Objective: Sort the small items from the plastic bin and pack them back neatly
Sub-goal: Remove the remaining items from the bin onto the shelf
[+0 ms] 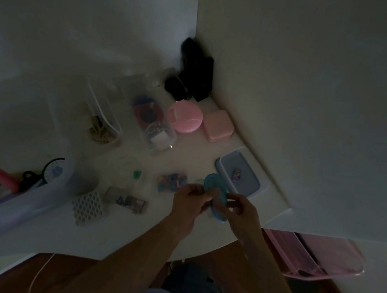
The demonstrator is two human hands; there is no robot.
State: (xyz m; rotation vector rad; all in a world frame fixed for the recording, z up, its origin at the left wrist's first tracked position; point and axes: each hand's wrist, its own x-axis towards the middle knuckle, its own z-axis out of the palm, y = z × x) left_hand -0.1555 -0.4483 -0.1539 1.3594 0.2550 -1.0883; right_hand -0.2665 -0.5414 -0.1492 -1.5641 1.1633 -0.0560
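Gripping a small teal-lidded round container (214, 196), both hands curl around it.

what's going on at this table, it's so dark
A person holds a small round teal lidded container in both hands, left hand and right hand, above the white table. Sorted items lie spread out: a round pink case, a rectangular pink box, a grey-blue tray. The clear plastic bin sits at left with things inside.

Both forearms are bare, with no sleeves in view; the left hand (189, 199) and right hand (243, 211) wear no gloves.
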